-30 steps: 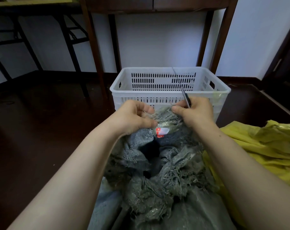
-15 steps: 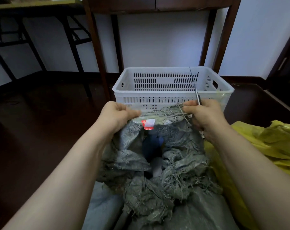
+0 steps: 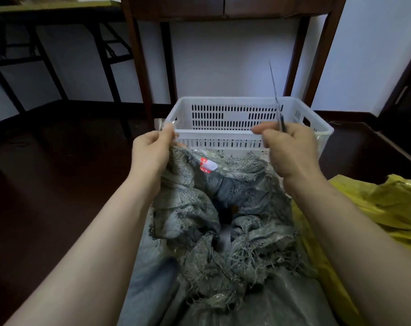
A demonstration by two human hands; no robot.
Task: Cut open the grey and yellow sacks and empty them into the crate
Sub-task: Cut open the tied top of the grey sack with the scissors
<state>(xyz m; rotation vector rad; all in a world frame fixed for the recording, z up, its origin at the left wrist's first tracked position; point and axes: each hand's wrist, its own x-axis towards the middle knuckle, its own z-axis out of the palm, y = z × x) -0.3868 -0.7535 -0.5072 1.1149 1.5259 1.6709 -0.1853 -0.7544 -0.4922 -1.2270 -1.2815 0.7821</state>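
I count two sacks, one crate and one blade, with both hands in the middle of the frame.

The grey sack [image 3: 199, 222] fills the lower centre. Its frayed, torn mouth is bunched up and gapes around a dark hole. Inside its far edge lies clear plastic carrying one red and white label [image 3: 208, 164].

My left hand [image 3: 150, 150], left of centre, pinches the sack's far left edge between thumb and curled fingers and lifts it to the height of the crate rim. A scrap of the clear film sticks up above the fingertips.

My right hand [image 3: 291, 152], right of centre, is curled tight round the handle of the blade [image 3: 276, 97]. The blade is thin and stands nearly upright, reaching up past the crate to the wall. I cannot tell whether it is a knife or closed scissors. The thumb presses against the forefinger, and I cannot tell whether they also pinch the sack's edge.

The white slotted crate [image 3: 223, 134] stands on the dark floor [image 3: 46, 184] just beyond the grey sack, in the centre of the frame. No contents show in the part of its inside that I can see.

The yellow sack [image 3: 388, 208] lies crumpled at the right edge, touching the grey sack's right side.

Two tables stand against the white wall [image 3: 223, 55]. One wooden table [image 3: 223, 10] is at top centre, with four legs showing behind the crate. One folding table [image 3: 46, 10] is in the upper left.
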